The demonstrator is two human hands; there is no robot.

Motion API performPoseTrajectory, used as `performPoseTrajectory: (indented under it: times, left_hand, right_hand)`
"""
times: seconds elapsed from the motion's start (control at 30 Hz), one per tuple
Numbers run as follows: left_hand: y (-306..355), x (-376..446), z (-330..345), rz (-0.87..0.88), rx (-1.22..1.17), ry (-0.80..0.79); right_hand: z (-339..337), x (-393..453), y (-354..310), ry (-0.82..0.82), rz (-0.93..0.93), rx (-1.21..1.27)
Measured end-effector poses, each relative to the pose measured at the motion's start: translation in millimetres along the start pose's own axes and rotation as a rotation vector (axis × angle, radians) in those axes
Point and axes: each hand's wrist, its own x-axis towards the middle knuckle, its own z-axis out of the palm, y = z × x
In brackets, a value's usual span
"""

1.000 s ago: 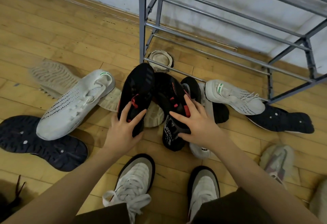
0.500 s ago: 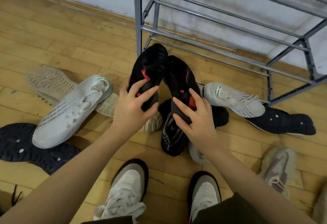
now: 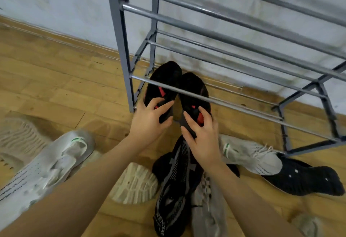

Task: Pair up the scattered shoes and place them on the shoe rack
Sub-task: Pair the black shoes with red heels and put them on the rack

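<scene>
Two black shoes with red accents are held side by side, toes pointing into the lowest level of the grey metal shoe rack (image 3: 243, 45). My left hand (image 3: 148, 122) grips the heel of the left black shoe (image 3: 164, 81). My right hand (image 3: 202, 135) grips the heel of the right black shoe (image 3: 194, 90). A front rail of the rack crosses over both shoes. On the wooden floor lie a white knit shoe with a green tab (image 3: 43, 169) at the left and its match (image 3: 250, 156) at the right.
A black mesh shoe (image 3: 174, 184) lies below my hands, a grey one (image 3: 207, 205) beside it. A cream sole (image 3: 136, 184) faces up at centre, a beige ribbed sole (image 3: 18, 137) at far left, a dark shoe (image 3: 303, 180) at right. The wall stands behind the rack.
Both hands have lifted the pair of black shoes off the floor and carried them forward, so their toes now pass under the rack's front rail. The view has tilted toward the rack.
</scene>
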Motion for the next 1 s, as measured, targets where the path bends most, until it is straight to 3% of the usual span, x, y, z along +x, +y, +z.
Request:
performPoseTrajectory:
  times: [0.13,0.23,0.37,0.43,0.63,0.77,1.0]
  left_hand:
    - [-7.6,21.2,13.1,0.067,0.035,0.000]
    - [-15.4,36.0,25.6,0.063,0.044,-0.019]
    - [-41.6,45.5,37.2,0.025,0.143,-0.294]
    - [-51.4,40.6,38.0,0.056,0.146,-0.343]
    - [-47.1,27.2,40.4,0.047,-0.011,-0.223]
    - [-43.0,28.6,44.7,0.077,-0.009,-0.176]
    - [-45.3,37.3,46.8,0.112,0.065,-0.250]
  right_hand:
    - [14.8,27.5,8.9,0.045,0.081,0.029]
    - [26.5,43.1,17.5,-0.027,0.130,0.086]
    - [42.9,51.1,26.5,-0.174,0.203,0.118]
    - [44.6,49.9,31.8,-0.200,0.231,0.122]
    - [44.4,46.5,32.5,-0.236,0.183,0.026]
    - [43.8,42.2,23.7,-0.168,0.151,0.000]
    - [51.5,46.5,20.2,-0.254,0.111,-0.197]
